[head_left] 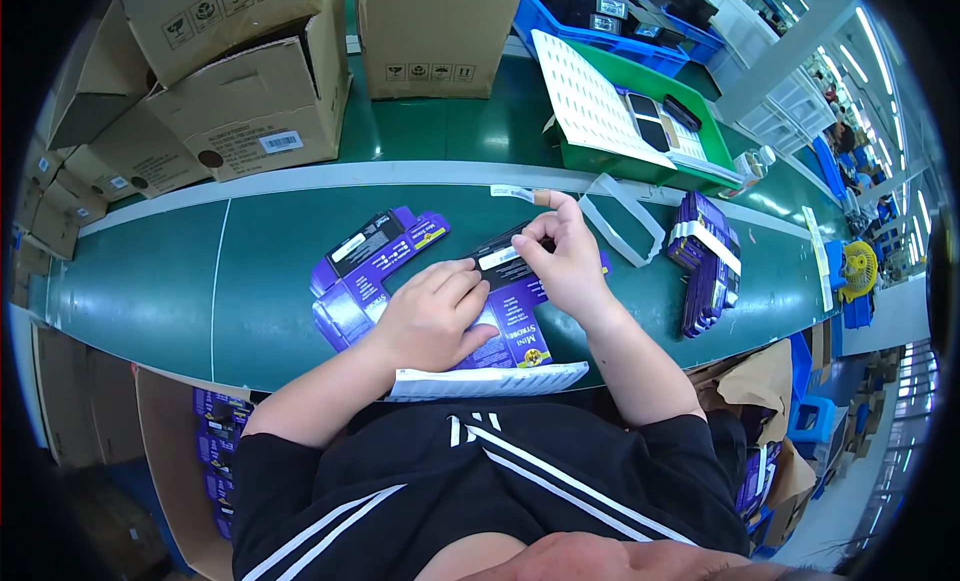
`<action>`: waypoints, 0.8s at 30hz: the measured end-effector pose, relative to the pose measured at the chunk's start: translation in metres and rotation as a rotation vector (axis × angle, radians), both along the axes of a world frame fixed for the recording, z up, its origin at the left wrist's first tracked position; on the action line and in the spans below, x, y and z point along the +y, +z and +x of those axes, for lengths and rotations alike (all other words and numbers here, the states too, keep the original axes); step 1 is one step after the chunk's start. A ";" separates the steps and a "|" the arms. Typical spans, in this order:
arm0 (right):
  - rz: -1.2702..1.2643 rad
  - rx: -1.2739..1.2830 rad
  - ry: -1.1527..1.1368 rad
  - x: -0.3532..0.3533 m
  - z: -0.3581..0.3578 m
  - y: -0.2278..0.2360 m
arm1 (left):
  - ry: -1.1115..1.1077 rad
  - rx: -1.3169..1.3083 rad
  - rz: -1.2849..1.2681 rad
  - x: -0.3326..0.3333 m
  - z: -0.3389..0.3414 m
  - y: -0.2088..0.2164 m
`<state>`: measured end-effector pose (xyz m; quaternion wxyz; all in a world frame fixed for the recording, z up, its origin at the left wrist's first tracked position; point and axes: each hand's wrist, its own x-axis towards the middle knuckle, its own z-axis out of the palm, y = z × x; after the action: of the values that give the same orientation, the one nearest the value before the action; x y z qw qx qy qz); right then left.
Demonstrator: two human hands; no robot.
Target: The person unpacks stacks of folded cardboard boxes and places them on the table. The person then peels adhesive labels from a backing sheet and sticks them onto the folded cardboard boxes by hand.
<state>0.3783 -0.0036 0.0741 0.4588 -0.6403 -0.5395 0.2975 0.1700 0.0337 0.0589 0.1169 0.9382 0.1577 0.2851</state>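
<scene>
On the green table, my left hand lies flat with fingers stretched over a flattened purple carton. My right hand is above the carton's black panel, fingers curled, thumb close to a white sticker on it. A small white label sticks out from one raised right fingertip. To the left lies another flattened purple carton, partly under my left hand. A white label sheet rests along the near table edge, below my left wrist.
A banded stack of purple cartons and a loose white paper band are at right. Cardboard boxes stand far left. Behind the table's rail, a green bin holds a white sheet and phone-like items. Open boxes of purple cartons flank me.
</scene>
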 end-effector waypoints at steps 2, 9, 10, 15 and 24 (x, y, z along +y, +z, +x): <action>0.005 -0.020 0.013 0.000 0.000 0.000 | 0.030 0.013 0.027 -0.002 0.000 0.002; 0.001 -0.034 0.024 0.000 0.001 -0.001 | 0.040 0.018 0.024 -0.001 0.002 0.004; -0.006 -0.037 0.022 0.000 0.001 -0.001 | 0.042 0.022 0.023 -0.001 0.002 0.004; -0.027 -0.055 0.014 0.001 0.001 -0.001 | 0.047 0.041 0.024 -0.002 0.001 0.005; -0.072 -0.077 0.009 0.002 0.001 0.000 | 0.042 0.117 0.061 -0.002 0.003 0.009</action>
<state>0.3797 -0.0021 0.0740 0.4129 -0.6651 -0.5485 0.2939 0.1726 0.0319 0.0682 0.0728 0.9529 0.1749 0.2369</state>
